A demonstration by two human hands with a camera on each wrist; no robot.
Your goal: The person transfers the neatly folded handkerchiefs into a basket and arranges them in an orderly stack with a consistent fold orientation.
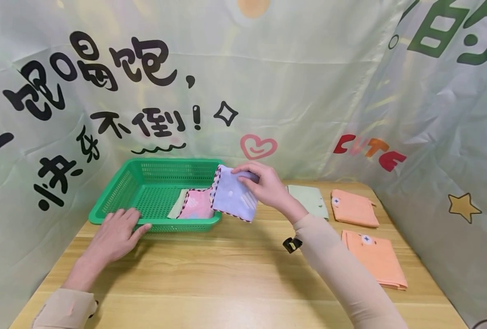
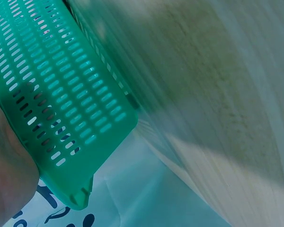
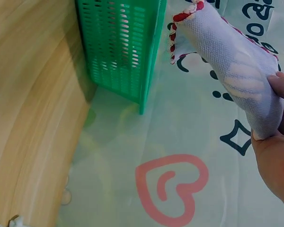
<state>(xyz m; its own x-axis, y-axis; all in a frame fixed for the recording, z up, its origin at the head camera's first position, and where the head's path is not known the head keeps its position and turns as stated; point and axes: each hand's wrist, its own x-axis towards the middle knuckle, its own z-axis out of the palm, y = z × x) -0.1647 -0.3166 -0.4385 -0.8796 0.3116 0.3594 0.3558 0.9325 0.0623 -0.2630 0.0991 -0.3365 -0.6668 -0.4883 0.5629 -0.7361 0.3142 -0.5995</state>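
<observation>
My right hand pinches a folded lavender towel by its upper right part, between thumb and fingers. The towel has a dark red-and-white stitched edge and pale stripes; it hangs over the right end of a green plastic basket. In the right wrist view the towel bends down from the fingers. Across the basket's near left rim lies my left hand, fingers curled over the rim and thumb along the outside. Inside the basket, at its right end, a pink towel rests against a pale green cloth.
On the right of the wooden table lie a folded pale green towel and two folded orange towels, one farther back and one nearer. Printed fabric walls the back and sides.
</observation>
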